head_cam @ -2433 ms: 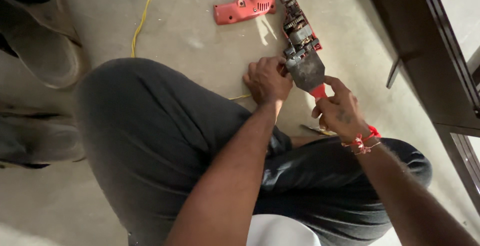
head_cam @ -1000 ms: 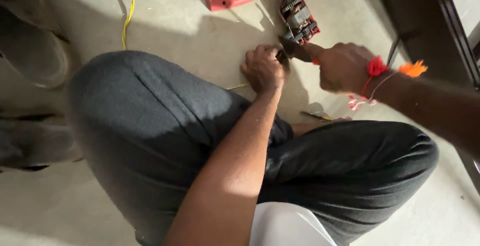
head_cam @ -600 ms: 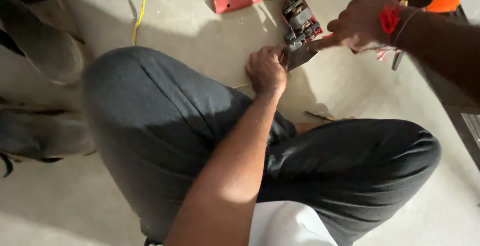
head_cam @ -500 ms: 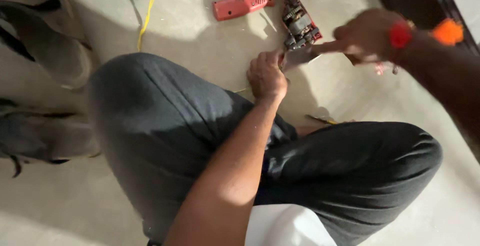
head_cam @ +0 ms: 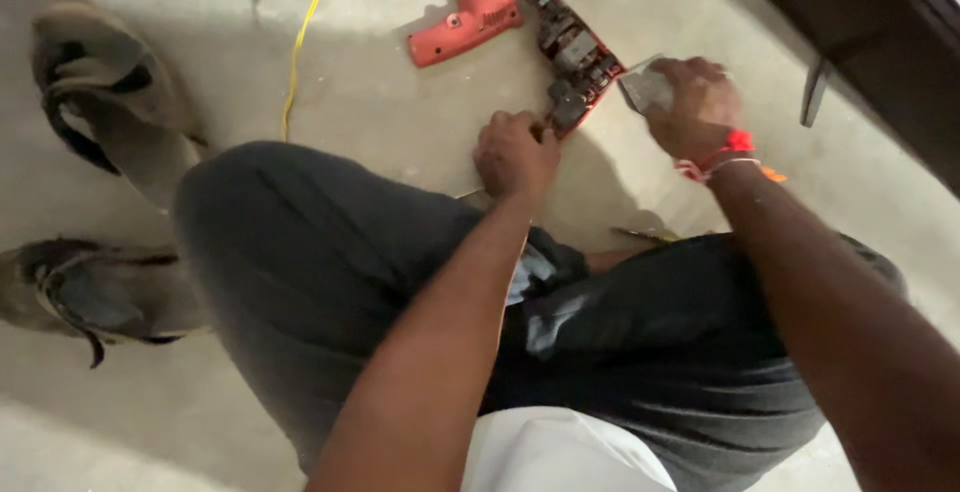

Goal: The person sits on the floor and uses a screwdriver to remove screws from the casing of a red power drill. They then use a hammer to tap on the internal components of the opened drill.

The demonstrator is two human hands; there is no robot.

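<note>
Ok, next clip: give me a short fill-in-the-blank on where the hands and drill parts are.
1. The left hand rests on the floor against the near end of the opened ____ half with its parts showing.
2. The right hand wears a ____ wrist thread.
3. The red shell lies ____ the opened half.
4. Two worn ____ lie on the floor past the left knee.

Missing words: drill; red; beside; shoes
</note>
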